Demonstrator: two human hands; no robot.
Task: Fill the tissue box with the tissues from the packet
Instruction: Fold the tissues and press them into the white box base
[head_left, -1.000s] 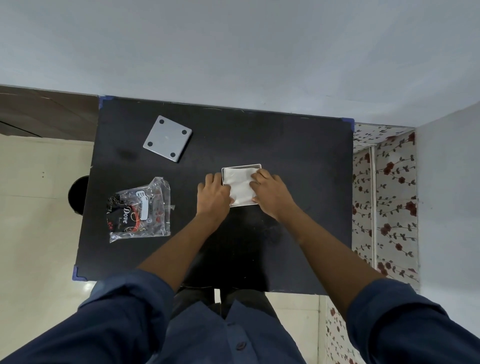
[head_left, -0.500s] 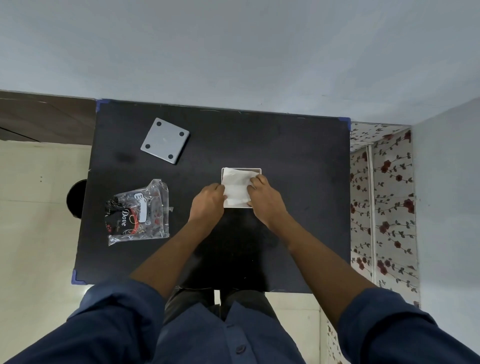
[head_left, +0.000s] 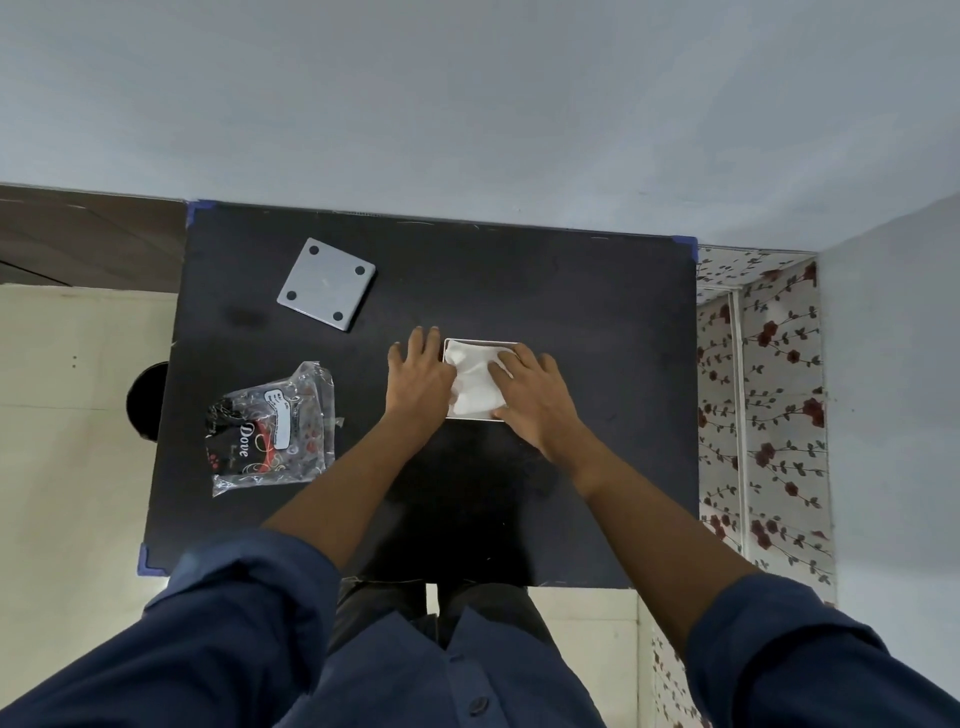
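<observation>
A white tissue box stands open in the middle of the black table, with a rumpled stack of white tissues inside. My left hand lies flat along the box's left side, fingers spread, thumb touching the tissues. My right hand rests on the tissues from the right, fingers pressing on them, thumb at the near rim. The clear printed packet lies flattened at the left of the table, apart from both hands.
A grey square lid with four dark feet lies upside down at the table's far left. A wall runs along the table's far edge. A floral-patterned surface stands at the right, and a round black object sits beside the left edge.
My left hand has let go of the tissue edge and slid forward along the box's left side, fingers now spread. My right hand has flattened on top of the tissues.
</observation>
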